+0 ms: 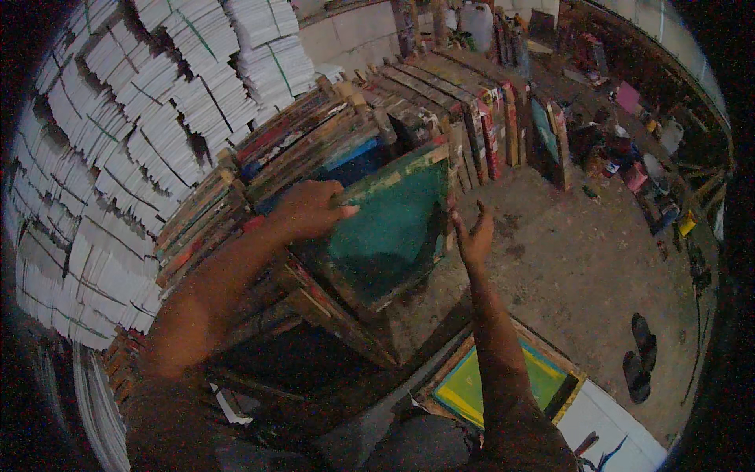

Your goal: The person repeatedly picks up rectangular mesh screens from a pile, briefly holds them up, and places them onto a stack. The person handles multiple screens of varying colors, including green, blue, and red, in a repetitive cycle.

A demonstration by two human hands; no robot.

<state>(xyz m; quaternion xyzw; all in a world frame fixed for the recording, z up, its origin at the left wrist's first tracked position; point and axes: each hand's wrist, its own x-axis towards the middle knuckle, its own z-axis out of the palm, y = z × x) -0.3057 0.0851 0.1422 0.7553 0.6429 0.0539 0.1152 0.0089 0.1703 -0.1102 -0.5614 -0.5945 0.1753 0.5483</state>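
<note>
Fingers of the left hand grasp the upper left edge of a rectangular dark-green panel in a worn wooden frame, which tilts in front of long rows of paint-stained wooden frames. The right hand is unclenched beside the panel's right edge, thumb and fingers spread; whether a fingertip touches that edge I cannot tell. Bundled stacks of white paper rise at the left. Below the right forearm lies a yellow-green panel with a blue border, near a flat white surface. Dark slippers rest on the brown floor at the right.
</note>
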